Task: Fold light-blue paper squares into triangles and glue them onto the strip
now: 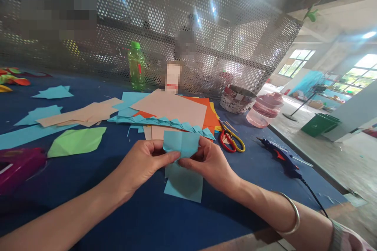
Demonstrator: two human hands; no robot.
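Both my hands pinch a small folded piece of light blue paper [181, 143] above the dark blue table [141, 211]. My left hand [144, 162] grips its lower left edge, fingers closed. My right hand [207, 162] grips its right side and bottom, fingers closed, with a silver bangle on that wrist. A flat light blue paper square [184, 184] lies on the table right under my hands. Just beyond them runs a row of folded blue paper pieces [165, 122] laid over pink and orange sheets [173, 108].
Scissors with red and yellow handles [232, 139] lie to the right, a blue glue gun [279, 157] beyond them. A green leaf-shaped paper [77, 141] and pink object [17, 164] lie left. A green bottle [136, 64], a basket [237, 100] and a pink container [265, 109] stand by the perforated metal screen.
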